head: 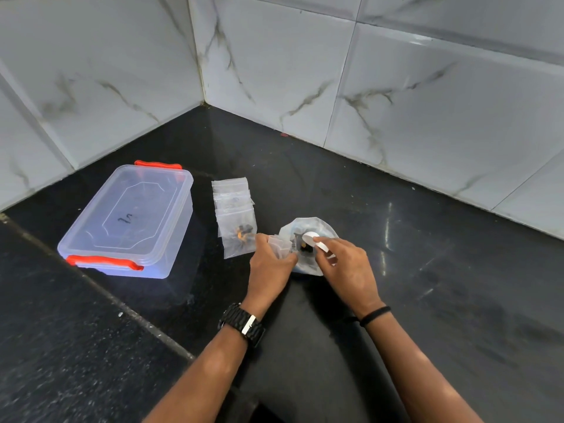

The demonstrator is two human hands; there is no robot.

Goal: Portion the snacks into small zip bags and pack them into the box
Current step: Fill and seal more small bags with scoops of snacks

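My left hand (270,262) grips a small clear zip bag (280,244) beside a larger clear plastic bag of dark snacks (308,230) on the black counter. My right hand (345,265) holds a white scoop (314,239) over the open snack bag. Just left of my hands lies a filled small zip bag (239,236) with dark and orange pieces. Behind it sits a pile of empty zip bags (232,193). A clear plastic box (131,221) with red latches stands at the left, its lid on.
The black stone counter (427,270) runs into a corner of white marbled wall tiles (396,87). A seam in the counter (100,288) crosses diagonally in front of the box.
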